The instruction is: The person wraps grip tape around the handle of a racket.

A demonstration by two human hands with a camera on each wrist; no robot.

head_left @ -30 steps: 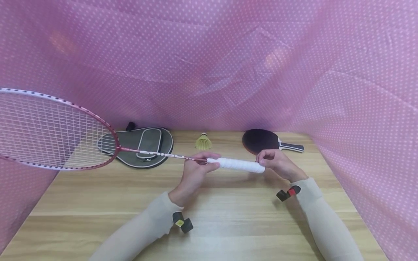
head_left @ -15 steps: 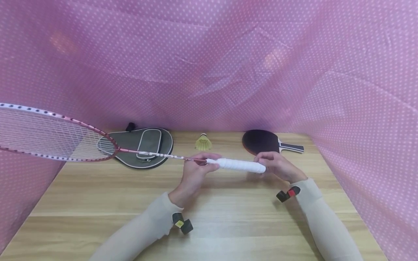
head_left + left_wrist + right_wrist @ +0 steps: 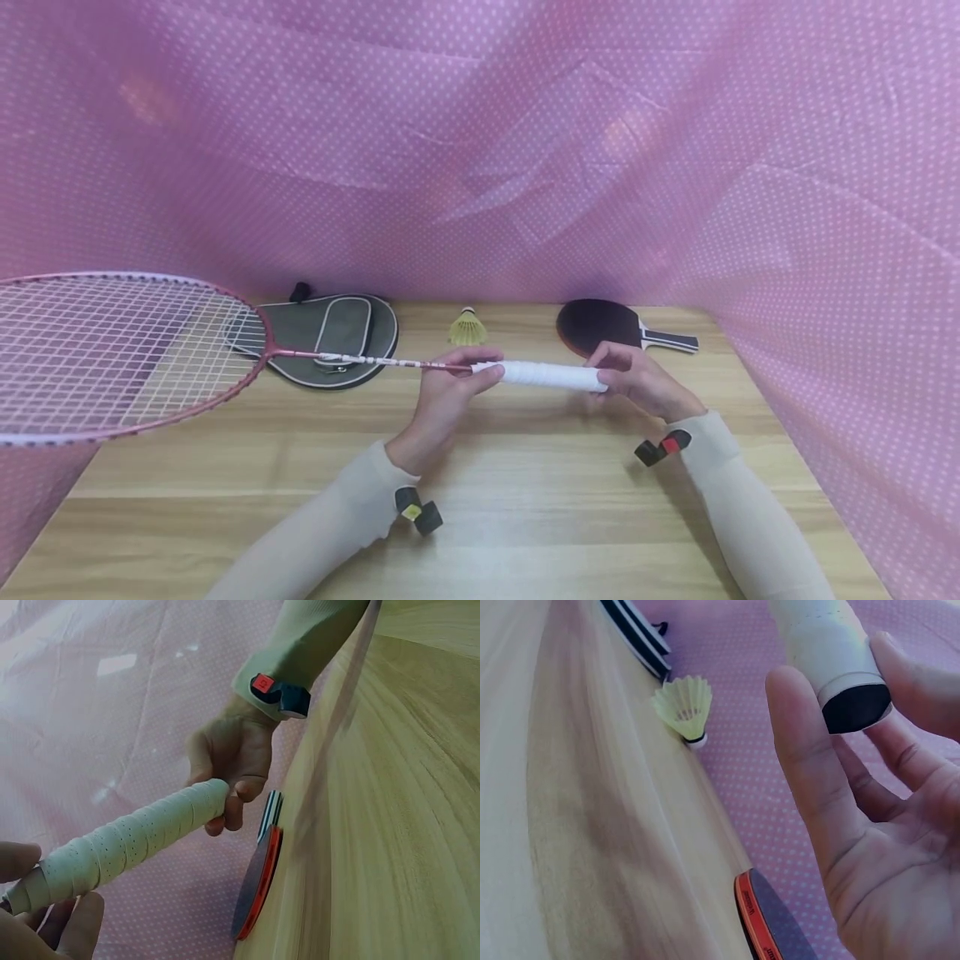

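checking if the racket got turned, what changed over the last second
The racket rolled about its shaft: its head, tilted high a second ago, now lies lower and flatter. Left hand and right hand kept hold of the grip. Shuttlecock, paddle and cover stayed put.

racket head (image 3: pixel 112 358) cut off at left edge, paddle (image 3: pixel 259 881) partly hidden by handle

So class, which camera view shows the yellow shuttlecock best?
The right wrist view: the shuttlecock lies close, skirt and cork distinct. The head view shows it small and far back on the table; the left wrist view misses it.
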